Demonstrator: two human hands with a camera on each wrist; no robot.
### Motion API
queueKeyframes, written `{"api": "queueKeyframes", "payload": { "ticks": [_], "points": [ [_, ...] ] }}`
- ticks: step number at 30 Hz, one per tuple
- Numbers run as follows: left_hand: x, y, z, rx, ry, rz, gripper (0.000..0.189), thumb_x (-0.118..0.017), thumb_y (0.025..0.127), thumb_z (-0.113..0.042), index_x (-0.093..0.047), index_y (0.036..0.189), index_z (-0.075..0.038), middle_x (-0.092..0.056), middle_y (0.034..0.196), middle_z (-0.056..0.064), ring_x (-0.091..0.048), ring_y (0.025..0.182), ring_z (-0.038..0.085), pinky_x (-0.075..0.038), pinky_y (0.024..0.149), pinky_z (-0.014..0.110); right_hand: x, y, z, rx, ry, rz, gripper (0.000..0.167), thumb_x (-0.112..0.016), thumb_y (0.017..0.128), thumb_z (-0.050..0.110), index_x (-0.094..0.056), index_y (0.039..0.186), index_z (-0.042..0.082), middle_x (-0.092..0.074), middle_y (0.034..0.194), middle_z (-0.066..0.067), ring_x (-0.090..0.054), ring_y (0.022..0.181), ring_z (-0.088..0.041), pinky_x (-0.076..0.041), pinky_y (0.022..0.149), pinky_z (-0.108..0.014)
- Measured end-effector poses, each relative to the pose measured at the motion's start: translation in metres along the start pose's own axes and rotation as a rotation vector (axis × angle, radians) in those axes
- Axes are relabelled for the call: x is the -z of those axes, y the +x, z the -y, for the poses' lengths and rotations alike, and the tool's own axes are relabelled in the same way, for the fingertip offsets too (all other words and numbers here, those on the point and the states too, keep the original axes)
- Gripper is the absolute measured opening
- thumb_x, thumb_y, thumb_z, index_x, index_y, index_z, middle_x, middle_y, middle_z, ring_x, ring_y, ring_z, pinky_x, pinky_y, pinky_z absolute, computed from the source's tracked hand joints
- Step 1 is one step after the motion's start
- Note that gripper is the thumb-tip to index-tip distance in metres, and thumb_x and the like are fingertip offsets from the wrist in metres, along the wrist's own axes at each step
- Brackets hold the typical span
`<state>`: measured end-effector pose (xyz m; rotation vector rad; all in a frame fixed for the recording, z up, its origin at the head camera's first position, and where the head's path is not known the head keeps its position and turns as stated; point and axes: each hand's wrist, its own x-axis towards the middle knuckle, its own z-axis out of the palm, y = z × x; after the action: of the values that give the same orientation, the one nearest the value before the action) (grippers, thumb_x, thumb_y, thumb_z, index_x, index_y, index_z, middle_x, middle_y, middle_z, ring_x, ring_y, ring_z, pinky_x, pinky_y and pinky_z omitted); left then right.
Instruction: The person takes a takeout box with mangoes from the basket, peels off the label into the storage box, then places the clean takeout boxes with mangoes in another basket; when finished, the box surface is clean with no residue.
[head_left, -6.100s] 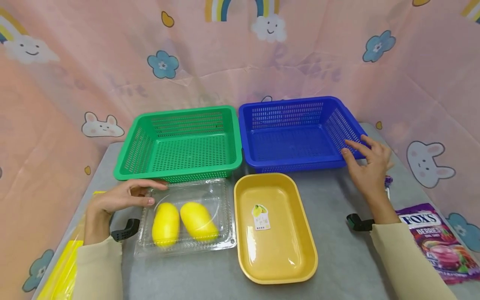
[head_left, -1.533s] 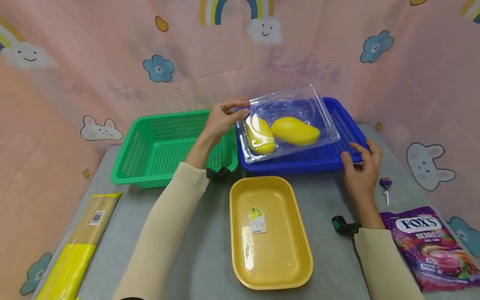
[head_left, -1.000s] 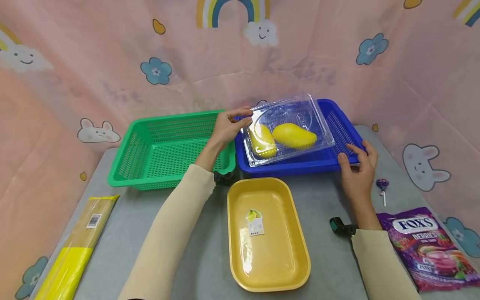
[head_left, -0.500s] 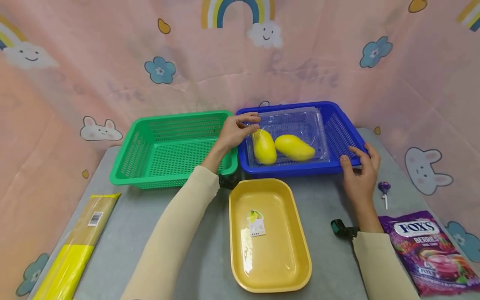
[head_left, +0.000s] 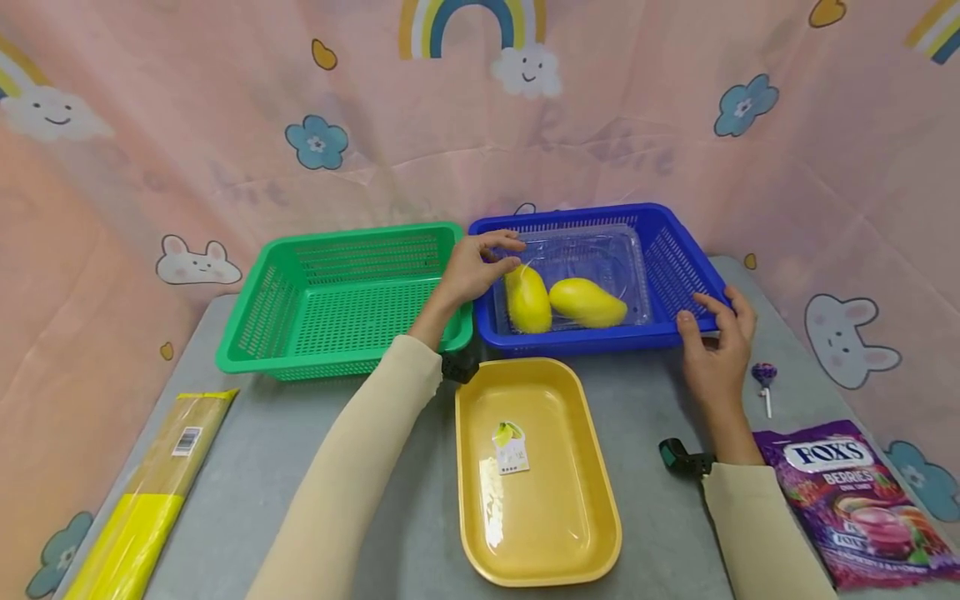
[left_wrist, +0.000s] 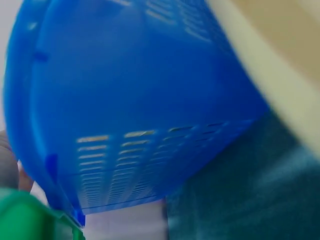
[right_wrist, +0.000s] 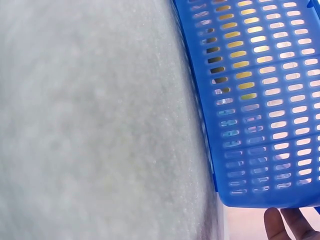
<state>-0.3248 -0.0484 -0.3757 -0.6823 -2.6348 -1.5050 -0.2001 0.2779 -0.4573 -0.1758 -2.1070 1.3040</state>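
Observation:
In the head view, a clear plastic clamshell box (head_left: 600, 250) with two yellow mangoes (head_left: 588, 302) lies inside the blue basket (head_left: 600, 337), toward its left side. My left hand (head_left: 472, 267) reaches over the basket's left rim and pinches the box's left edge, though the fingertips' contact is partly hidden. With thumb and fingers, my right hand (head_left: 720, 346) holds the basket's front right corner. The right wrist view shows the basket's slotted wall (right_wrist: 265, 100) and the right fingertips (right_wrist: 274, 222) at its rim. In the left wrist view, the basket's wall (left_wrist: 140, 90) hides the left fingers.
A green basket (head_left: 352, 367) stands left of the blue one. In front sits a yellow tray (head_left: 555, 500) bearing a sticker. A long yellow packet (head_left: 150, 492) lies at the left, a lollipop (head_left: 764, 375) and a purple candy bag (head_left: 855, 500) at the right.
My left hand has carried the box from the table's left side into the blue basket, where it has levelled out. My right hand has stayed at the basket's corner.

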Motion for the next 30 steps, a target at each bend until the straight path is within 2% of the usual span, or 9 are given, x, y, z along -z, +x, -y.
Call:
{"api": "queueKeyframes", "payload": {
  "ticks": [3, 5, 9, 15, 18, 24, 27, 30],
  "points": [
    [-0.002, 0.000, 0.001, 0.005, 0.068, -0.029, 0.022, -0.069, 0.098, -0.019, -0.077, 0.119, -0.016, -0.062, 0.145, -0.002, -0.050, 0.141, 0.022, -0.029, 0.122, 0.053, 0.000, 0.000, -0.001, -0.003, -0.004, 0.006, 0.040, -0.063, 0.100, 0.026, -0.064, 0.135, 0.007, -0.033, 0.162, 0.004, -0.035, 0.146, -0.017, -0.041, 0.085, -0.018],
    [-0.004, -0.001, 0.001, 0.018, 0.134, -0.033, 0.021, -0.068, 0.099, -0.023, -0.077, 0.118, -0.020, -0.061, 0.147, -0.005, -0.043, 0.146, 0.023, -0.017, 0.122, 0.058, 0.000, 0.000, -0.002, -0.010, -0.004, 0.007, 0.040, -0.063, 0.100, 0.027, -0.064, 0.135, 0.007, -0.032, 0.162, 0.006, -0.035, 0.146, -0.016, -0.040, 0.085, -0.016],
    [-0.004, -0.003, 0.002, 0.044, 0.241, -0.005, 0.024, -0.061, 0.103, -0.028, -0.075, 0.123, -0.026, -0.053, 0.154, -0.009, -0.032, 0.150, 0.028, -0.012, 0.110, 0.059, -0.001, -0.001, -0.003, -0.009, -0.009, 0.008, 0.040, -0.062, 0.101, 0.027, -0.063, 0.136, 0.008, -0.032, 0.162, 0.008, -0.034, 0.146, -0.016, -0.038, 0.085, -0.015],
    [-0.001, -0.006, 0.002, 0.071, 0.281, 0.048, 0.031, -0.055, 0.106, -0.030, -0.067, 0.134, -0.031, -0.042, 0.162, -0.005, -0.013, 0.158, 0.037, 0.004, 0.115, 0.067, -0.003, -0.001, -0.004, 0.004, -0.008, 0.006, 0.040, -0.062, 0.101, 0.027, -0.063, 0.136, 0.008, -0.032, 0.162, 0.007, -0.035, 0.146, -0.016, -0.039, 0.085, -0.016],
    [0.000, -0.007, 0.003, 0.079, 0.282, 0.066, 0.034, -0.057, 0.105, -0.031, -0.064, 0.138, -0.032, -0.042, 0.162, -0.005, -0.010, 0.159, 0.036, 0.006, 0.116, 0.070, -0.003, 0.001, -0.004, 0.010, -0.003, 0.006, 0.040, -0.062, 0.101, 0.026, -0.063, 0.136, 0.007, -0.032, 0.162, 0.007, -0.035, 0.145, -0.016, -0.038, 0.084, -0.015],
    [0.002, -0.009, 0.005, 0.086, 0.251, 0.087, 0.039, -0.060, 0.104, -0.032, -0.060, 0.143, -0.033, -0.042, 0.163, -0.004, -0.006, 0.160, 0.035, 0.002, 0.116, 0.068, -0.003, 0.004, -0.006, 0.030, 0.006, 0.009, 0.040, -0.063, 0.100, 0.025, -0.063, 0.135, 0.005, -0.032, 0.162, 0.006, -0.037, 0.145, -0.017, -0.038, 0.083, -0.014],
    [0.005, -0.012, 0.005, 0.069, 0.225, 0.068, 0.039, -0.059, 0.104, -0.032, -0.059, 0.144, -0.032, -0.039, 0.164, -0.003, -0.006, 0.160, 0.037, 0.000, 0.117, 0.067, -0.003, 0.004, -0.006, 0.026, 0.009, 0.008, 0.040, -0.062, 0.101, 0.025, -0.063, 0.135, 0.005, -0.032, 0.162, 0.007, -0.037, 0.144, -0.017, -0.037, 0.083, -0.013],
    [0.013, -0.021, 0.002, 0.050, 0.194, 0.022, 0.040, -0.059, 0.104, -0.032, -0.059, 0.144, -0.029, -0.038, 0.165, -0.001, -0.007, 0.159, 0.038, -0.001, 0.119, 0.065, -0.004, 0.006, -0.006, 0.027, 0.011, 0.004, 0.039, -0.063, 0.101, 0.024, -0.064, 0.135, 0.005, -0.033, 0.161, 0.007, -0.037, 0.144, -0.017, -0.037, 0.083, -0.014]
  ]
}}
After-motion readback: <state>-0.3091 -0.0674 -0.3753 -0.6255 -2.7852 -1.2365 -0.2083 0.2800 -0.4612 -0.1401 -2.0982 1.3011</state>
